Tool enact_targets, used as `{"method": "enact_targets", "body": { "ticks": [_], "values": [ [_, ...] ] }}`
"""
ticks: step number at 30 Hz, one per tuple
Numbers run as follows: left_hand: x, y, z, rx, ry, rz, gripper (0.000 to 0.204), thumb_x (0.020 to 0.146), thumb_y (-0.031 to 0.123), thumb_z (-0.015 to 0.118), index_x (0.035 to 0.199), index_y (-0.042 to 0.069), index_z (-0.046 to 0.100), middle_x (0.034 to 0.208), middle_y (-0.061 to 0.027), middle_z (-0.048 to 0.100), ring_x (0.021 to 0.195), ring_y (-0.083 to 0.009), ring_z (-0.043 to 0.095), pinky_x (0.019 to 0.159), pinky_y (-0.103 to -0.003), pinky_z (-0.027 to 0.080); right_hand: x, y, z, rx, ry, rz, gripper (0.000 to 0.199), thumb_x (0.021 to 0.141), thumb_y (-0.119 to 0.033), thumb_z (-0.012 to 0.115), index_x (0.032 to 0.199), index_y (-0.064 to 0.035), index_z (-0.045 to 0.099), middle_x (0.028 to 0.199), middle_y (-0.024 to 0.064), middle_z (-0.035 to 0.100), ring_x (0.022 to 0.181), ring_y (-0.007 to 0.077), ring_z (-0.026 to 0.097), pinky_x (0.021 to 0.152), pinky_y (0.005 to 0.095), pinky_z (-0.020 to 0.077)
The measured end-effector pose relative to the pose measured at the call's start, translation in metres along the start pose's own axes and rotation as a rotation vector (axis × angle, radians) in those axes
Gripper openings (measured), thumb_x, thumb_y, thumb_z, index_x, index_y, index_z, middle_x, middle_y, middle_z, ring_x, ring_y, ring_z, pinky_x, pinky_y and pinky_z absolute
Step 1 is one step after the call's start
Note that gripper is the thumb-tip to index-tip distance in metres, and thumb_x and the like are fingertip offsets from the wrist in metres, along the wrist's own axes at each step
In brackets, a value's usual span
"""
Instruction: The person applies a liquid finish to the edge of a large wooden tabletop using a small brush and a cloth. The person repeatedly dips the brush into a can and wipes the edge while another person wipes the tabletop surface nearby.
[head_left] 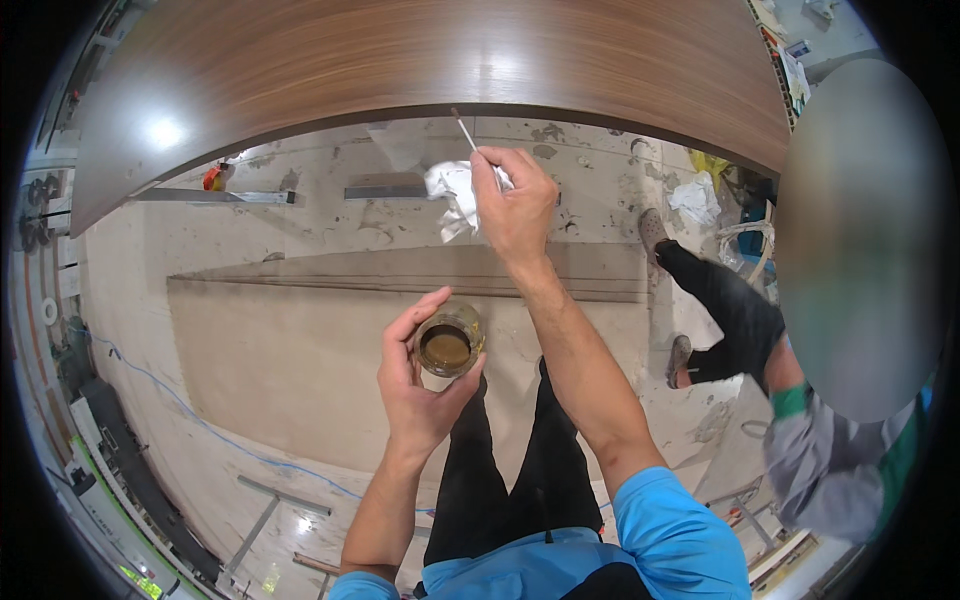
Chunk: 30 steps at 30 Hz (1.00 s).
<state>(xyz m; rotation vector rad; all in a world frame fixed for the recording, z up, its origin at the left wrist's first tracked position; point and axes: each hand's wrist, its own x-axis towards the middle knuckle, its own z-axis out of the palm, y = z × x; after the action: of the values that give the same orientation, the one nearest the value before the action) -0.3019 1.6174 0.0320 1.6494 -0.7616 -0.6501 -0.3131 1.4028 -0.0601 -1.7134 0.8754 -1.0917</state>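
My left hand [415, 385] is wrapped round a small glass jar [452, 338] with brown liquid in it, its open mouth facing up. My right hand [518, 195] pinches a thin white stick [465, 131] with a brown tip, perhaps a small brush. A crumpled white tissue or cloth [455, 198] is bunched in the same hand, hanging out on its left side. The stick's tip is at the near edge of a large brown wood-grain panel [430, 60]; whether it touches cannot be made out.
A flattened cardboard sheet [300, 355] lies on the stained floor. Metal bars [385, 191] show beneath the panel. Close on my right stands another person [830, 460], feet near crumpled plastic [695, 198]. A blue cable [200, 415] crosses the floor at left, beside stacked equipment [120, 440].
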Motion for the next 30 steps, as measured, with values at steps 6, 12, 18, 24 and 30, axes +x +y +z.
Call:
{"method": "enact_targets", "body": {
  "ticks": [6,12,18,24,30],
  "values": [
    [0.002,-0.001,-0.026,-0.023,0.001,0.036,0.077,0.079,-0.013,0.083,0.143,0.0,0.043,0.153,-0.0228,0.053,0.134,-0.0251,0.06,0.111,-0.037,0.054,-0.002,-0.002,-0.049,-0.04,0.304,0.18,0.018,0.101,-0.01,0.069,0.109,0.0037,0.078,0.099,0.0144,0.078,0.09,0.0213,0.073,0.082,0.0347,0.0559],
    [0.003,-0.006,-0.034,-0.043,-0.021,0.033,0.076,0.079,-0.013,0.083,0.142,-0.001,0.043,0.153,-0.0228,0.053,0.133,-0.0244,0.061,0.111,-0.036,0.054,0.007,0.012,-0.032,-0.035,0.232,0.146,0.023,0.102,-0.015,0.07,0.112,0.004,0.077,0.1,0.0102,0.079,0.092,0.0151,0.07,0.085,0.0316,0.0555],
    [-0.001,-0.006,-0.046,-0.069,-0.04,-0.018,0.08,0.078,-0.016,0.081,0.144,0.003,0.042,0.153,-0.0231,0.051,0.136,-0.0241,0.056,0.112,-0.037,0.052,-0.01,-0.011,0.01,-0.04,0.116,0.118,0.023,0.102,-0.016,0.07,0.112,0.0036,0.077,0.101,0.0116,0.078,0.092,0.0153,0.07,0.083,0.0322,0.0552],
    [0.003,-0.011,-0.061,-0.032,-0.064,0.032,0.08,0.078,-0.016,0.08,0.145,0.003,0.041,0.153,-0.0237,0.051,0.135,-0.0239,0.056,0.111,-0.036,0.052,0.0,-0.008,-0.02,0.003,0.283,0.238,0.021,0.102,-0.015,0.07,0.112,0.0024,0.076,0.1,0.0129,0.078,0.088,0.0166,0.07,0.082,0.0329,0.055],
    [-0.001,-0.016,-0.071,-0.049,-0.061,0.017,0.079,0.078,-0.016,0.08,0.145,0.002,0.041,0.154,-0.0239,0.05,0.134,-0.0239,0.056,0.111,-0.036,0.052,-0.003,-0.009,0.043,-0.018,0.024,0.116,0.021,0.104,-0.015,0.068,0.111,0.0019,0.077,0.098,0.0099,0.078,0.089,0.014,0.068,0.081,0.0306,0.0537]
  ]
}}
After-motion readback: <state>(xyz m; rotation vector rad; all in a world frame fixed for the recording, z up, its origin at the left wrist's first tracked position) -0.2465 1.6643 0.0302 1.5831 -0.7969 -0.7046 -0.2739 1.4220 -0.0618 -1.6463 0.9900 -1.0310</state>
